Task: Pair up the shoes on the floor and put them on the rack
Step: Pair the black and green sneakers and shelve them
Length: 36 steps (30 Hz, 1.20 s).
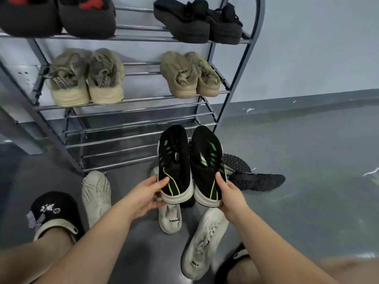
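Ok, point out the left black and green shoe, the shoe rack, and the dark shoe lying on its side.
left black and green shoe (pixel 176 158): head view, laced upper.
shoe rack (pixel 254 37): head view, right upright.
dark shoe (pixel 260 181): head view, upturned sole.

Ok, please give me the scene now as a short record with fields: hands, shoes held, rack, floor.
left hand: left hand holds the heel of the left black-and-green sneaker
right hand: right hand holds the heel of the right black-and-green sneaker
held pair: side by side, toes toward the rack, above the floor
rack: two beige pairs on the middle shelf, dark pairs above, lower shelves bare
floor: three white shoes and a dark shoe lying loose
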Tool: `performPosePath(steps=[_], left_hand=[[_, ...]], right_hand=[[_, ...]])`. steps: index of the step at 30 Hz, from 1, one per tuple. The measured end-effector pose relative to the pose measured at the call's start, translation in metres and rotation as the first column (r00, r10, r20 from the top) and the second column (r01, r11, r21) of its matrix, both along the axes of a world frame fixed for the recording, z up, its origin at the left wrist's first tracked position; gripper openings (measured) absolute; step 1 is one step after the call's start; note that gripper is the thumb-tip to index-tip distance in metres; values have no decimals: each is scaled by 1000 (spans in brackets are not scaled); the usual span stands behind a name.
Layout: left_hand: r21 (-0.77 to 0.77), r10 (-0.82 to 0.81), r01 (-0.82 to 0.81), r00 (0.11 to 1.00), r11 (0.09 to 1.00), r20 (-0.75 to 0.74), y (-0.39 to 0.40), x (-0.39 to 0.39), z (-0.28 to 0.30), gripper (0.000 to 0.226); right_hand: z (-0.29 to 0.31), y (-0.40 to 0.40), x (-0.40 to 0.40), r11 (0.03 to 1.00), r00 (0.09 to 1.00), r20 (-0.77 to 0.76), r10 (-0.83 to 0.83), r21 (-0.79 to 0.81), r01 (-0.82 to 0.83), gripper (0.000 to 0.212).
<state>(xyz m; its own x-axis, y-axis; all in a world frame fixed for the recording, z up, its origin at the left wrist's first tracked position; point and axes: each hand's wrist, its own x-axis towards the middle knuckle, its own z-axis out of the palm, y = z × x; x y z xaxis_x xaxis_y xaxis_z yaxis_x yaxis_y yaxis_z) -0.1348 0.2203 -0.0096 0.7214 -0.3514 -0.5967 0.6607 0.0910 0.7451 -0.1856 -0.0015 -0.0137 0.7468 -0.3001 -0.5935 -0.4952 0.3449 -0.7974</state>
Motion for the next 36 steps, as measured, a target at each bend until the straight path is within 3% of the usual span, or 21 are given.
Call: performPosePath(steps=[12,24,36], left_hand=[[-47,224,-223,975,974,12,37,18,3,15],[-40,608,-606,793,794,34,112,54,-7,25],[-4,618,-621,780,784,100,145,117,-19,34]], right_hand=[[4,41,50,991,987,92,131,-45,-127,38],[-18,147,119,953,954,110,280,85,-290,38],[-26,183,189,940,921,200,335,0,-342,34]])
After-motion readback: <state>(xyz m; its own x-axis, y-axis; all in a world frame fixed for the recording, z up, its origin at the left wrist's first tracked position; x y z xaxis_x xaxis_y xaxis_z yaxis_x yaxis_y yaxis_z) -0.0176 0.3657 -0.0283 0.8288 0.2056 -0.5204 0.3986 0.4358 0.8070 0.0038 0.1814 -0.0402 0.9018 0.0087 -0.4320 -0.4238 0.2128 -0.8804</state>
